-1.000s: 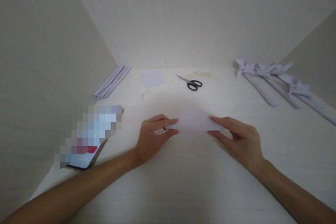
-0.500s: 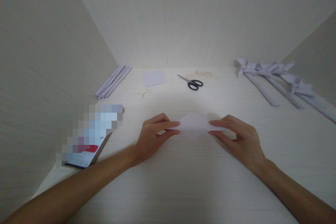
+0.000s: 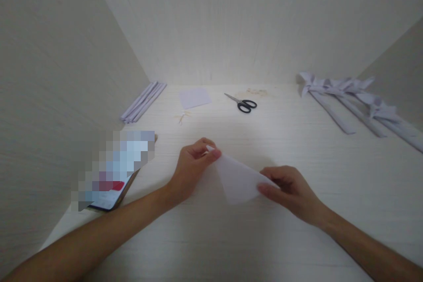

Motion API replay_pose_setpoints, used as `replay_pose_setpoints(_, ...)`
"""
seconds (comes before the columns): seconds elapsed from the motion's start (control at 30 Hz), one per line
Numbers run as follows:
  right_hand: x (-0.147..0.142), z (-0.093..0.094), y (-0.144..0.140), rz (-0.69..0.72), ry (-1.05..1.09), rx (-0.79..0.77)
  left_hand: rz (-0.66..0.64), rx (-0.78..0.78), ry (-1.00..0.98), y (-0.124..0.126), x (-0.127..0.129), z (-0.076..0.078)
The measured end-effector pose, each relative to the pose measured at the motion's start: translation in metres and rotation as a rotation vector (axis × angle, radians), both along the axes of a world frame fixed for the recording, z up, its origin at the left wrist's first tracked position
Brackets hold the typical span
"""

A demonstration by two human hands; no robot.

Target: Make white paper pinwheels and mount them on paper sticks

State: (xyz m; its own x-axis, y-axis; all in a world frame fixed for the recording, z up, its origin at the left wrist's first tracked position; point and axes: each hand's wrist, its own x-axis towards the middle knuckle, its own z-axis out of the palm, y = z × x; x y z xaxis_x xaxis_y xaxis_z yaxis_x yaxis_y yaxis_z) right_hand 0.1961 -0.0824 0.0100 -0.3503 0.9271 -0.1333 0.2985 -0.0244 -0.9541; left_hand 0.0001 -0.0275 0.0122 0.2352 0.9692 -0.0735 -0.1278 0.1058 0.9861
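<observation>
A folded white paper triangle [image 3: 237, 178] hangs just above the pale tabletop [image 3: 231, 238], held by both hands. My left hand [image 3: 193, 168] pinches its upper left tip between thumb and forefinger. My right hand [image 3: 291, 193] pinches its lower right corner, nearer to me. The paper slants from upper left down to lower right, with one point hanging toward me.
Black-handled scissors [image 3: 243, 103] and a small white paper square [image 3: 194, 97] lie at the back. Rolled paper sticks [image 3: 143, 102] rest by the left wall. Folded paper pinwheels on sticks [image 3: 350, 99] lie at the right. A phone [image 3: 110, 185] sits at the left. Walls enclose three sides.
The paper has turned from level to slanted. My right hand moved down toward me with its corner, while my left hand lifted its tip slightly.
</observation>
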Motion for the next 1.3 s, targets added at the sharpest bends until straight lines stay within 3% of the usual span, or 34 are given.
replay_pose_setpoints(0.1, 0.002, 0.005, -0.003, 0.246, -0.002, -0.067, -0.014, 0.043, 0.053, -0.003, 0.001, 0.005)
replay_pose_setpoints(0.2, 0.003, 0.010, -0.003, 0.331, 0.000, -0.063, -0.079, -0.011, 0.060, -0.009, 0.003, 0.008)
replay_pose_setpoints(0.43, -0.010, 0.008, -0.003, 0.225, 0.214, -0.203, -0.164, -0.112, 0.141, -0.028, 0.012, 0.006)
replay_pose_setpoints(0.57, -0.021, 0.002, -0.009, 0.180, 0.242, -0.301, -0.142, -0.117, 0.188, -0.034, 0.017, 0.005)
replay_pose_setpoints(0.83, -0.025, -0.003, -0.010, 0.146, 0.342, -0.456, -0.146, -0.065, 0.067, -0.036, 0.018, -0.002)
replay_pose_setpoints(1.03, -0.024, -0.003, -0.012, 0.109, 0.327, -0.442, -0.221, 0.040, -0.052, -0.033, 0.013, 0.000)
replay_pose_setpoints(1.3, -0.026, -0.004, -0.014, 0.026, 0.231, -0.352, -0.177, -0.032, 0.000, -0.032, 0.014, 0.002)
